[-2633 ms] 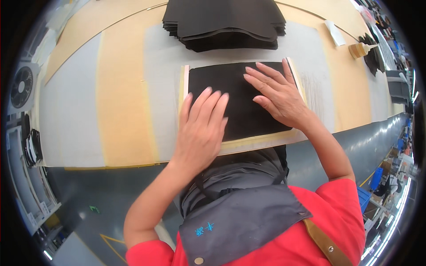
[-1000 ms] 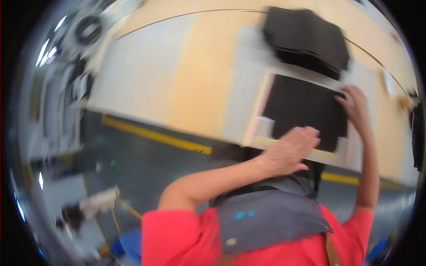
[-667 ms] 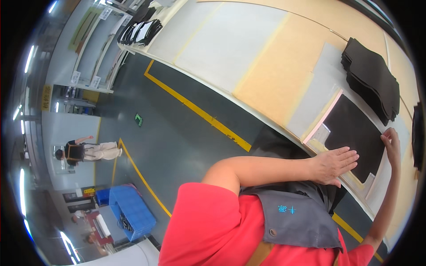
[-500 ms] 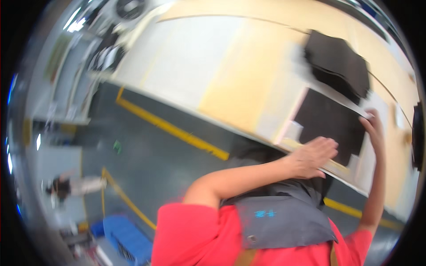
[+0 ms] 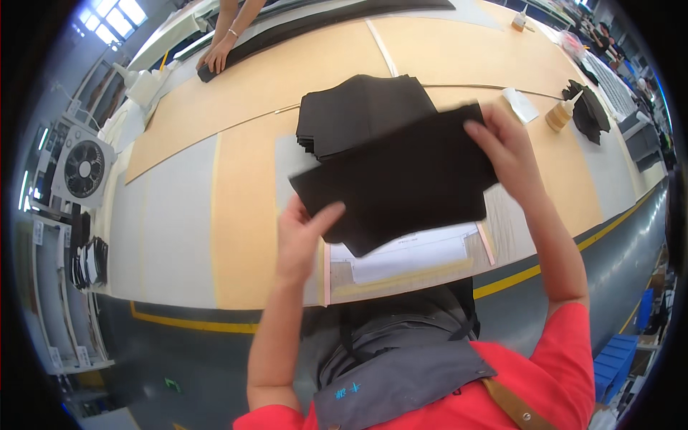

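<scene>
Between my two hands a black fabric panel (image 5: pixel 401 183) is held up, tilted with its right end higher. My left hand (image 5: pixel 301 233) pinches its lower left corner, thumb on top. At the upper right corner my right hand (image 5: pixel 505 147) grips it, thumb over the near face. Just beyond lies a stack of black fabric panels (image 5: pixel 358 111), partly covered by the held one. Under the held panel, a white paper pattern sheet (image 5: pixel 408 254) lies on the table between two pink strips (image 5: pixel 327 276), its far part hidden.
The wide table (image 5: pixel 247 215) has tan and grey surface sections. Glue bottles (image 5: pixel 559 115), white paper (image 5: pixel 521 105) and a dark fabric pile (image 5: pixel 588 111) are at right. Across the table, another person's hands (image 5: pixel 218 54) touch a long black strip (image 5: pixel 301 36). A fan (image 5: pixel 84 168) stands at left.
The black panel was flat on the pattern sheet, with my left hand over it and my right at its edge. Now both hands hold it raised, and the view has turned and steadied.
</scene>
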Motion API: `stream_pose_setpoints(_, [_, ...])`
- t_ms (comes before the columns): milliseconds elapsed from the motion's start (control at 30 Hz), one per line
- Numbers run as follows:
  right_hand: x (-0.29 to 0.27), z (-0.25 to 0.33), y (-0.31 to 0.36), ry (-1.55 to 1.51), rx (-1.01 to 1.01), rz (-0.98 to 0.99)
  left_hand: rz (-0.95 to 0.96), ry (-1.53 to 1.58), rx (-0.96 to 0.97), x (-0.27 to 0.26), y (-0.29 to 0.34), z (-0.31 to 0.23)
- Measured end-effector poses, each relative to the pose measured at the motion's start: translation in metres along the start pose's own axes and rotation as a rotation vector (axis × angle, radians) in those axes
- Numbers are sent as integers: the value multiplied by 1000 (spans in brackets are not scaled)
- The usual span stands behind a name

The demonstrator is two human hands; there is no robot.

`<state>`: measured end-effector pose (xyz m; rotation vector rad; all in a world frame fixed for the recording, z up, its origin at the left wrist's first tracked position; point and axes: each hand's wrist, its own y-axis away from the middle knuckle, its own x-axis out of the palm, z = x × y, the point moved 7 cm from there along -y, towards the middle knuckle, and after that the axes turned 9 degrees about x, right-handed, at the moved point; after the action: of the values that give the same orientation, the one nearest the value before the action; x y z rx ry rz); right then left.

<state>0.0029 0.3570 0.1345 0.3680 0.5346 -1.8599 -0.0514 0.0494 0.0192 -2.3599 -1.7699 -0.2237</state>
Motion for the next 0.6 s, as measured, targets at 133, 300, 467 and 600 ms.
stream_pose_setpoints(133, [20, -9, -82, -370, 93, 47, 76, -65, 92, -1, -94, -63])
stream_pose_setpoints(300, [45, -79, -162, -467, 228, 44, 59, -283, 79, -7, -196, -36])
stream_pose_setpoints(467, [38, -156, -155, 67, 330, -26, -129, -949, 83, -49, -209, 19])
stream_pose_setpoints(600, [36, -170, -126, -115, 703, 205, 20, -535, -316, -63, -206, 53])
